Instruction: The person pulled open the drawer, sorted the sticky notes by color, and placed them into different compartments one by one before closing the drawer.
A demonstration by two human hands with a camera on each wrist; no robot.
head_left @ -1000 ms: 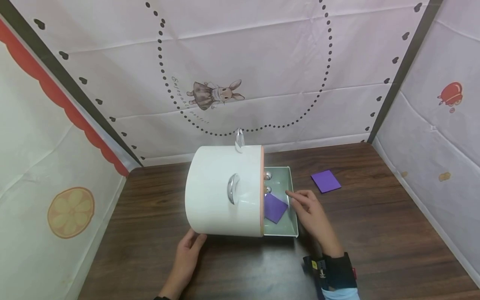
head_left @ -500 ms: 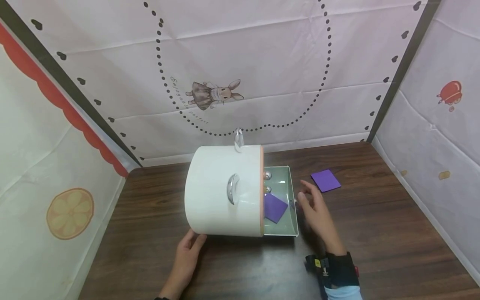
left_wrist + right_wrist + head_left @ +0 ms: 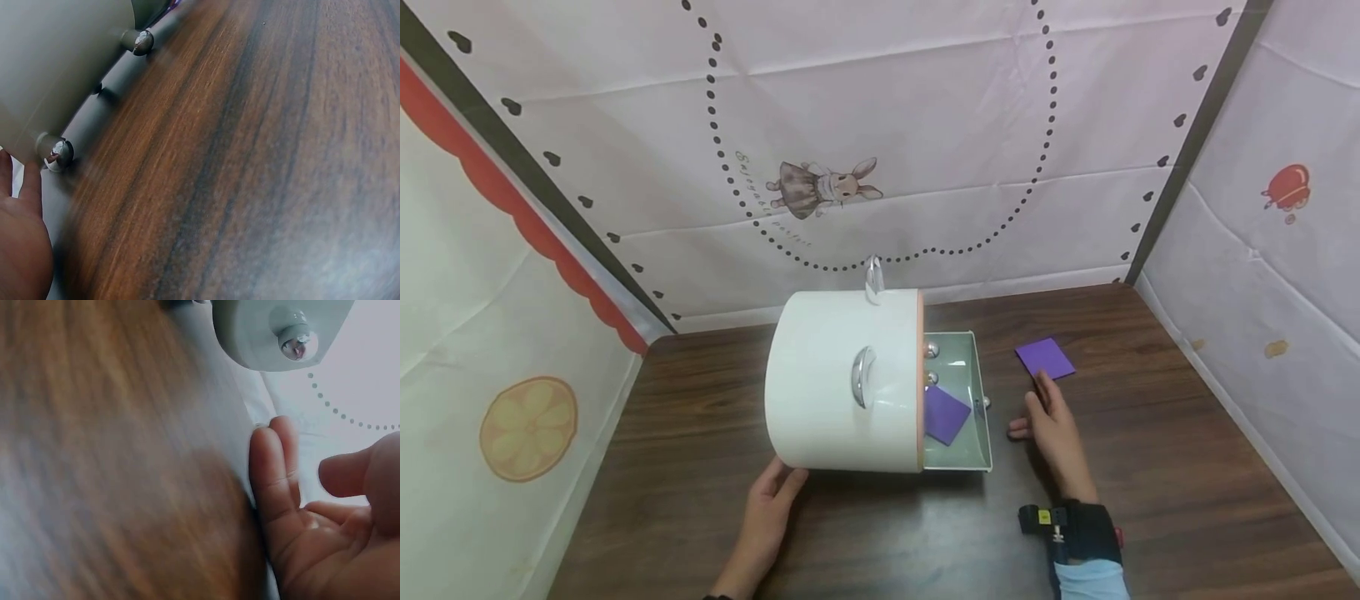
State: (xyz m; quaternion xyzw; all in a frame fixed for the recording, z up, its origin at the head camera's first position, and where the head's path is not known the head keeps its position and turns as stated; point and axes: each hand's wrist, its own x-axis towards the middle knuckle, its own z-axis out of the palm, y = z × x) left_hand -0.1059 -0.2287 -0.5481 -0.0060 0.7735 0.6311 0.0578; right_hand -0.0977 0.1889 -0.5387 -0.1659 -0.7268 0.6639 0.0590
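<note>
A white rounded cabinet [image 3: 842,383] stands on the table, its green drawer [image 3: 957,457] pulled out to the right. Inside the drawer lies a purple paper square [image 3: 946,415]. My left hand [image 3: 766,508] rests its fingers against the cabinet's near left corner, where the left wrist view shows extended fingers by a silver foot [image 3: 59,155]. My right hand [image 3: 1058,437] is right of the drawer, holding nothing, its index fingertip at the near edge of a second purple square [image 3: 1047,358] on the table. In the right wrist view the thumb and fingers stand apart below the drawer's silver knob [image 3: 297,345].
Two silver knobs [image 3: 932,350] show at the cabinet's front above the drawer. Curved silver handles [image 3: 862,377] stick up from its top. Printed cloth walls [image 3: 955,108] enclose the brown wooden table [image 3: 1180,467] at the back and both sides.
My right hand has left the drawer's front edge and moved right to the purple square on the table. The drawer stays out, and my left hand keeps its place at the cabinet.
</note>
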